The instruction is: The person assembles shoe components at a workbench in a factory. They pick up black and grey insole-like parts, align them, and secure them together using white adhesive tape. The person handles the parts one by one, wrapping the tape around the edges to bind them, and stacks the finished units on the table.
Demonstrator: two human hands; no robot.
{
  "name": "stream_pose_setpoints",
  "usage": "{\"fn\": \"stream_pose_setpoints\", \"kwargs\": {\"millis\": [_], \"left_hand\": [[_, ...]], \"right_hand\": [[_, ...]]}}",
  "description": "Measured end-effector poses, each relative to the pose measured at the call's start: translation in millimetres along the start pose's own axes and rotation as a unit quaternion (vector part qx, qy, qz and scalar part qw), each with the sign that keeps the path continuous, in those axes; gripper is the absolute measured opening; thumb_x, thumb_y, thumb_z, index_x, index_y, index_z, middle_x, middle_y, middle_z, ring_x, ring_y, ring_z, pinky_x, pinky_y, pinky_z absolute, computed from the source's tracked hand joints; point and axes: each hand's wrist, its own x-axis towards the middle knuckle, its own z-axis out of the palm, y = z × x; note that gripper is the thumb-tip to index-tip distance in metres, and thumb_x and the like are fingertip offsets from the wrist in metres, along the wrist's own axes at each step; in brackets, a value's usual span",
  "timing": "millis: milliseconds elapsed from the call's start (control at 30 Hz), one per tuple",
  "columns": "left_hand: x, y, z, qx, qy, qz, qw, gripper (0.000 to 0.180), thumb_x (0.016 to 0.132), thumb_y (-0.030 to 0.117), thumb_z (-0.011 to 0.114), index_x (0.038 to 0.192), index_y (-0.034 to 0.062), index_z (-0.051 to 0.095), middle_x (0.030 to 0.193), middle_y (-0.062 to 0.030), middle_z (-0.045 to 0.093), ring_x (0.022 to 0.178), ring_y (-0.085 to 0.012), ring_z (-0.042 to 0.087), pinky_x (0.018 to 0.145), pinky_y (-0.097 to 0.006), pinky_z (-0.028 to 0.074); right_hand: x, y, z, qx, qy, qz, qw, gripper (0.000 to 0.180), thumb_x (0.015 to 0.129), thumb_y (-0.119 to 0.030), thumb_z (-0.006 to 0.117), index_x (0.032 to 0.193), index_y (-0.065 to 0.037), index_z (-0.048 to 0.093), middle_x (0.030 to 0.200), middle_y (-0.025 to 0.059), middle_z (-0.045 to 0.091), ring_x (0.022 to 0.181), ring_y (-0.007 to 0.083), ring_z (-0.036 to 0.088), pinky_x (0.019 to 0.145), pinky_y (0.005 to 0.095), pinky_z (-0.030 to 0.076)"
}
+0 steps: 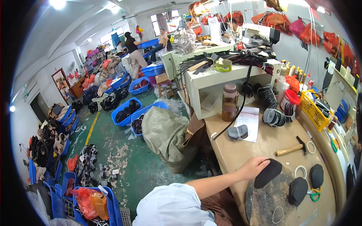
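Left hand (253, 168) has its thumb and fingers closed on the near-left edge of a dark pad (269, 174). Pad is over the far edge of a worn dark board (260, 207), near right on the tan bench (264, 147); can't tell if it touches the board. Right hand out of view, state can't be told.

Containers:
- Near-left blue bin (112, 202): red and orange plastic bags inside.
- Blue bin (115, 119) mid-floor: black pieces. Another just right of it is partly hidden by a big grey-green sack (164, 132); sack contents not visible.
- Bottle (229, 103) on the bench: brownish liquid, brown lid.
- Red tub (291, 96) and yellow basket (313, 107), far right of bench: contents unclear.

Around the pad: two dark stacks, one (298, 191) on the board's right edge, one (316, 176) farther right by green-and-orange scissors (315, 195). Hammer (291, 148) beyond the pad, head to the right. Grey banded bundle (237, 132) lies on the paper's (250, 120) near-left edge.

In the way: black cable (246, 96) hangs across the white cabinet's (192, 88) front down onto the bench. Sack stands along the bench's left side.
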Motion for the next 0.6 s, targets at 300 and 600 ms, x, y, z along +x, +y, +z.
{"fn": "stream_pose_setpoints", "kwargs": {"millis": [300, 600], "left_hand": [[-30.9, 16.5, 24.1, 0.063, -0.087, 0.009, 0.994, 0.026, 0.101, 0.02, 0.045, 0.106, -0.0012, 0.059, 0.083, 0.0026, 0.058, 0.077, -0.005, 0.05, 0.07, -0.024, 0.045], [-43.2, 15.3, 58.7, 0.035, -0.175, -0.004, 0.984, 0.025, 0.1, 0.02, 0.047, 0.108, -0.0006, 0.059, 0.087, -0.0018, 0.064, 0.081, -0.0067, 0.055, 0.072, -0.026, 0.047]], "right_hand": [[76.9, 36.9, -65.4, -0.153, 0.103, 0.08, 0.98, 0.06, 0.081, -0.048, 0.063, 0.092, 0.012, 0.062, 0.085, 0.0219, 0.065, 0.081, 0.0315, 0.061, 0.077, 0.0408, 0.046], [41.6, -33.2, -16.7, 0.014, 0.152, -0.104, 0.983, 0.058, 0.084, -0.024, 0.065, 0.135, -0.004, 0.046, 0.121, 0.016, 0.058, 0.112, 0.0239, 0.055, 0.091, 0.0345, 0.043]]}}
